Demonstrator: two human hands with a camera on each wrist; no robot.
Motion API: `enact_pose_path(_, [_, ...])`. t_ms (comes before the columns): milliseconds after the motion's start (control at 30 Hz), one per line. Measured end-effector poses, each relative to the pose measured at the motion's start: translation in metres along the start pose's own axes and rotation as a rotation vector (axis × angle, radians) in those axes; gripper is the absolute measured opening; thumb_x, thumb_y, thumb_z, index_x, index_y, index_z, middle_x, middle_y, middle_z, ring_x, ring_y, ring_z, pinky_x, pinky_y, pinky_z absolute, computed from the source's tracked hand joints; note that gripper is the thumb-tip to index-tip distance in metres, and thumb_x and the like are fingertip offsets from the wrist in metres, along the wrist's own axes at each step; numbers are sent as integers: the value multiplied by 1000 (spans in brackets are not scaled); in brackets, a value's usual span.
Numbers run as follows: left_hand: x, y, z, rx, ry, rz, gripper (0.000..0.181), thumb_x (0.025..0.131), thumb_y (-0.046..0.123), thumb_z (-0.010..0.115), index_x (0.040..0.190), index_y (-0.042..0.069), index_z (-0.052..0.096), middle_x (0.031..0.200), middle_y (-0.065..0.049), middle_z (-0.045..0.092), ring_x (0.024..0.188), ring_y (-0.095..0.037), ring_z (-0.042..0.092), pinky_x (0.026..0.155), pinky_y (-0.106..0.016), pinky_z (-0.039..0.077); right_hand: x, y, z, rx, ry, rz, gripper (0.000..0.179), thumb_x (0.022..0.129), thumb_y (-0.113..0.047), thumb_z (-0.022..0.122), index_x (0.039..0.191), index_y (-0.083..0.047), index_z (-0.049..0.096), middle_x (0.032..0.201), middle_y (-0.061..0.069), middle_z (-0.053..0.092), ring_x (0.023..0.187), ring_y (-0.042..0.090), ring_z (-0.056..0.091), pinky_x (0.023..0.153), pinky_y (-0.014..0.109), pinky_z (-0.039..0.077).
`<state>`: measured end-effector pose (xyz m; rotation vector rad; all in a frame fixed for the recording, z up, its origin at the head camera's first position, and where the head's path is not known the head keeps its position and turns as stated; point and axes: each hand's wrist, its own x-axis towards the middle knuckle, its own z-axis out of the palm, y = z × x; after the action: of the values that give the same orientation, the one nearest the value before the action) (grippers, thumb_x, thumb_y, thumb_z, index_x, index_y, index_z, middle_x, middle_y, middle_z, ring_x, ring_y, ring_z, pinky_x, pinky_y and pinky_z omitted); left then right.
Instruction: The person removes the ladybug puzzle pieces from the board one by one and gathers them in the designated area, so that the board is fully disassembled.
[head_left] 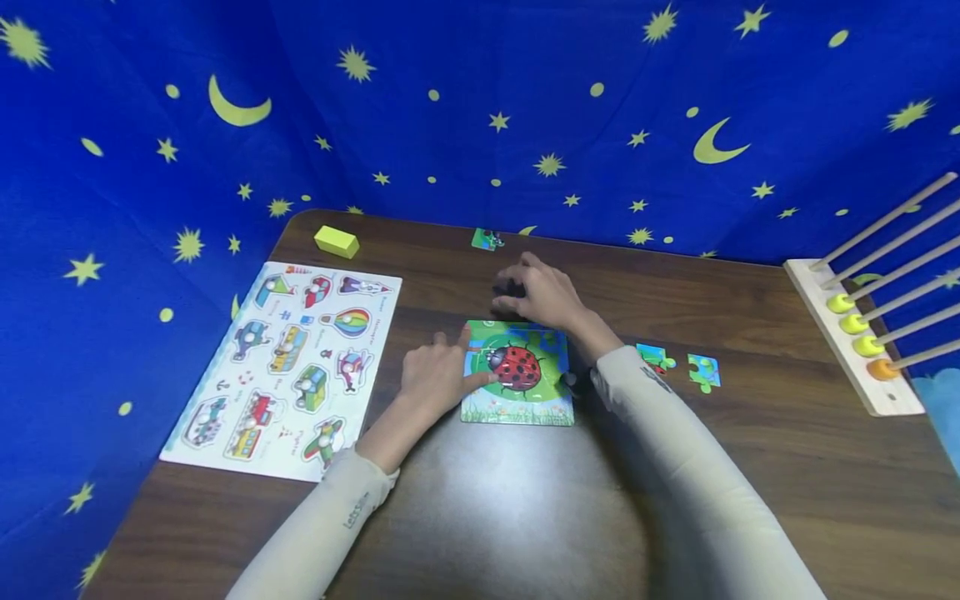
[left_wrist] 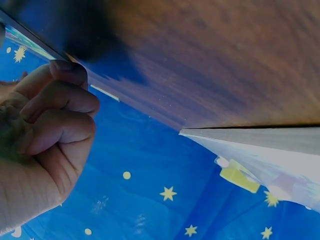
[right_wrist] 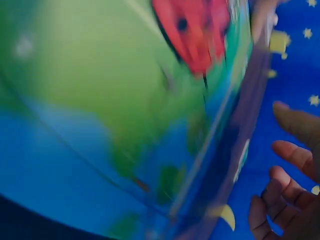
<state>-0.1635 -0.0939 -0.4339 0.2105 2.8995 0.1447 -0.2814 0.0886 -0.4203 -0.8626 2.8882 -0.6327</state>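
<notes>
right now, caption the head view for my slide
Left hand on a ladybug puzzle, right hand near its far edge, loose pieces nearby.

The puzzle (head_left: pixel 517 372) looks smooth (the table (head_left: pixel 510 500), glossy wood).

open table (head_left: pixel 510 517) in front of ladybug puzzle (head_left: pixel 517 375), pegged rack (head_left: pixel 855 337) blocking right

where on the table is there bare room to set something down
Bare tabletop: between the forearms, nearer than the ladybug puzzle; between the two loose pieces at right and the bead rack. Crowded: around the puzzle, left hand on it, right hand near its far edge; and far left, under the picture board.
</notes>
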Motion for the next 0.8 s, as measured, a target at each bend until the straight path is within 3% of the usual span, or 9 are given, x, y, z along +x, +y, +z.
enact_pose_path(167, [2,0,1,2,0,-10,93,85,74,57,155,17,36,139,-24,55,64,-24,58,54,-34,45,38,14,-11,-159,-33,-1,45,95,-22,65,139,-15,59,118,19,56,74,28,56,67,48,52])
enact_pose_path(267, [1,1,1,1,-2,-11,93,85,74,57,155,16,35,139,-24,56,67,-25,60,56,-34,46,58,17,-17,-250,-70,2,42,96,-18,61,138,-18,61,116,20,56,82,32,58,75,52,52])
enact_pose_path(433, [1,0,3,20,8,-14,93,85,74,57,155,17,36,139,-23,56,66,-23,60,54,-32,44,78,17,-22,-261,-134,68,40,97,-21,62,137,-20,62,120,20,53,102,38,59,88,57,49])
enact_pose_path(567, [0,-1,4,42,15,-14,92,85,75,56,155,18,36,139,-22,57,72,-25,65,54,-31,44,88,19,-19,-233,-202,99,46,98,-19,58,144,-23,54,130,22,49,105,39,57,92,56,48])
enact_pose_path(667, [1,-1,5,40,14,-9,92,85,74,56,155,18,36,139,-22,57,76,-27,68,55,-32,45,95,21,-17,-246,-249,86,55,97,-14,57,149,-27,47,136,23,45,103,38,56,92,56,48])
enact_pose_path(800, [1,-2,5,46,16,-7,92,84,75,55,154,19,36,138,-21,58,69,-24,64,53,-31,43,105,20,-15,-340,-303,29,63,95,-7,59,151,-31,44,143,25,40,103,37,57,90,54,50])
